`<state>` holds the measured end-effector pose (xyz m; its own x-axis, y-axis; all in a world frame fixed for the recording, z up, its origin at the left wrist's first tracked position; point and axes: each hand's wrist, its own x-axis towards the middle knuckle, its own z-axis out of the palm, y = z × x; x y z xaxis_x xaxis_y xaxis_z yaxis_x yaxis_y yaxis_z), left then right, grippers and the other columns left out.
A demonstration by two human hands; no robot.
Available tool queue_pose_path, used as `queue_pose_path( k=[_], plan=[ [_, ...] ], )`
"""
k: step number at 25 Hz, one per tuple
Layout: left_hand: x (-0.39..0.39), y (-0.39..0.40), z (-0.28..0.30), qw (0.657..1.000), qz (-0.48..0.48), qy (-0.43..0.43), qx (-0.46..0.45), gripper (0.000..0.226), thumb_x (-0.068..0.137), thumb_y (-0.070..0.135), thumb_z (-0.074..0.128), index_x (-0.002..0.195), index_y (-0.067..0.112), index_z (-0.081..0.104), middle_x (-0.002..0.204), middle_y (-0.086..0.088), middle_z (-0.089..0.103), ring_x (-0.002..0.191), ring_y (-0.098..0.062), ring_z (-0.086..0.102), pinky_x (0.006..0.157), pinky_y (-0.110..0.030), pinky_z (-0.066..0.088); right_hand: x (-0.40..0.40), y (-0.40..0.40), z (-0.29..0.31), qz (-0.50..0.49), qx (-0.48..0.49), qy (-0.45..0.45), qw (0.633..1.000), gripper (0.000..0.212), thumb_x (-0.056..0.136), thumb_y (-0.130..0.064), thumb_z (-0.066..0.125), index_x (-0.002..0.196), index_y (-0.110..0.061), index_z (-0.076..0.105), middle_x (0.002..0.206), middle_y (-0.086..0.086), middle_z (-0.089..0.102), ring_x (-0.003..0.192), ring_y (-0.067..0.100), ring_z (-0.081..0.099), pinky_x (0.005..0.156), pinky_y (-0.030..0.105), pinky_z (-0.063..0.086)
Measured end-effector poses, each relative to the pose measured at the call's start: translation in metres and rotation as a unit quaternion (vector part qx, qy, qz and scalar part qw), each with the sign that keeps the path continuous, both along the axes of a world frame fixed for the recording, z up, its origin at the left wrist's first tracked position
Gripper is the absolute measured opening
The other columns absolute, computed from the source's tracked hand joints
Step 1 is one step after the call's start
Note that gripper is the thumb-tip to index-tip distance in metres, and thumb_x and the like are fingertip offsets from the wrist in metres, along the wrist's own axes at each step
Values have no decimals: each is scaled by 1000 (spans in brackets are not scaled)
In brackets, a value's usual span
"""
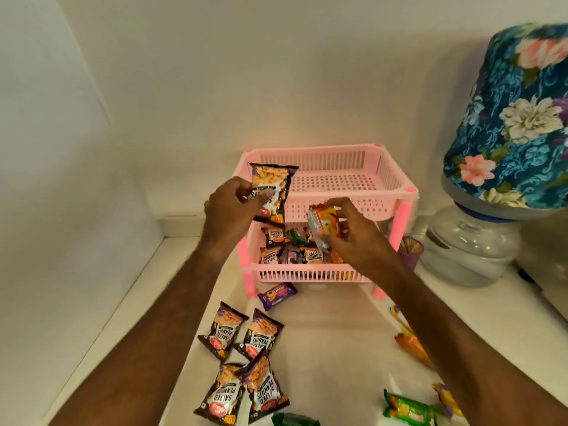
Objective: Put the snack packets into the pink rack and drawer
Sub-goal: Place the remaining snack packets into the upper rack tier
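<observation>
A pink two-tier rack (pixel 396 192) stands on the white counter against the wall. Its top tray holds nothing; its lower tray (pixel 307 273) holds several packets. My left hand (pixel 230 210) grips a salted peanuts packet (pixel 272 192) upright at the rack's front left corner. My right hand (pixel 347 238) holds an orange packet (pixel 325 229) just above the lower tray's opening. Several salted peanuts packets (pixel 242 361) lie on the counter in front. A purple biscuit packet (pixel 276 295) lies by the rack's front left leg.
A water dispenser jar (pixel 470 241) under a blue floral cover (pixel 516 118) stands at the right. A purple cup of toothpicks (pixel 410 249) sits beside the rack. Green, orange and yellow packets (pixel 408 408) lie at the lower right. A wall closes off the left side.
</observation>
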<state>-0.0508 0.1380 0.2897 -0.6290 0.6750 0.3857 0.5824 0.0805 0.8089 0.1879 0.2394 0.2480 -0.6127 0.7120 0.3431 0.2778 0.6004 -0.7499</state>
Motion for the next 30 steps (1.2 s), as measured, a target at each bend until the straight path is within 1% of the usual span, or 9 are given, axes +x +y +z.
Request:
queue_pose_path(
  k=[7,11,14,16,21,24,26,28,30],
  plan=[
    [-52,67,39,990,66,121,-37,39,87,59,68,83,22,57,73,13,57,79,-23,63,84,-43,49,-65,47,79,5,19,53,998,59,89,-32,75,131,-42,35,122,-10,59,96,-2,65,60,8,52],
    [-68,96,29,975,81,175,-108,38,89,58,65,85,23,53,78,7,58,84,-26,61,81,-38,36,-102,76,87,-5,31,36,999,61,92,-24,73,137,-31,33,125,6,61,101,19,66,74,21,51],
    [-78,114,15,951,74,233,-190,41,87,57,67,106,20,66,103,-4,73,100,-28,68,90,-39,42,-124,95,79,-17,22,-39,999,53,94,-17,69,135,-22,36,121,20,60,94,32,67,67,38,60],
    [-83,123,8,924,58,273,-261,48,83,57,70,112,19,67,111,-5,73,104,-28,69,92,-38,44,-136,104,71,-18,-8,-100,995,49,94,-14,69,132,-16,38,119,24,62,85,35,69,68,45,61],
    [-95,138,4,872,27,349,-343,40,84,45,73,109,15,64,108,-4,73,98,-24,68,81,-37,38,-157,118,52,-3,-51,-205,977,67,88,-20,77,137,-14,31,127,18,61,85,20,59,59,27,45],
    [-98,141,6,853,9,355,-384,34,84,43,74,103,19,60,105,-2,71,91,-22,63,86,-41,34,-168,119,48,-13,-33,-259,965,68,86,-34,78,136,-9,39,135,15,57,103,26,56,70,31,43],
    [-102,143,6,855,-18,317,-409,28,86,38,72,99,20,56,107,-2,70,87,-20,56,96,-45,33,-174,121,47,-20,-9,-298,954,63,85,-43,77,129,-8,47,129,13,60,104,25,56,78,35,45],
    [-105,142,7,855,-44,302,-418,24,89,31,70,106,18,58,112,-3,70,92,-20,56,103,-48,30,-178,123,48,-25,2,-320,947,60,84,-48,76,123,-8,53,122,11,62,102,25,58,80,36,47],
    [-103,139,10,853,-48,343,-391,27,89,27,71,110,18,57,117,-3,70,103,-22,61,106,-49,28,-180,124,48,-24,7,-341,940,58,85,-49,75,120,-6,57,119,11,64,101,25,60,84,38,50]
  ],
)
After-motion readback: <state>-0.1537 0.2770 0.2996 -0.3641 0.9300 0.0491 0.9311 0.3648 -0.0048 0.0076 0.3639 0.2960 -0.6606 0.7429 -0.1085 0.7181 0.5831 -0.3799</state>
